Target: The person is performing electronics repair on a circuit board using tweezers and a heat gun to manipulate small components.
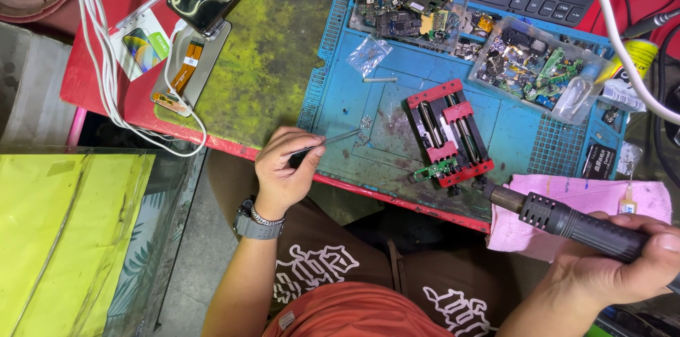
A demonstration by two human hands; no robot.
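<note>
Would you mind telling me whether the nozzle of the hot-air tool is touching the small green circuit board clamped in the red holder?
Apart. In the head view, the hot-air tool nozzle ends right of the red holder, with blue mat visible before the green circuit board.

Both forearms are bare, with no sleeves reaching the wrists. The left wrist carries a chunky grey wristwatch with a thick strap [256, 226], and just above it, towards the left hand [283, 167], sits a thin silver chain bracelet [267, 219] (partly tucked against the watch case). Lower down the person wears a rust-orange top [354, 316] and a dark brown apron-like garment printed with bold white lettering [319, 270] across the lap. The right hand [623, 266] wears no ring or glove.
</note>
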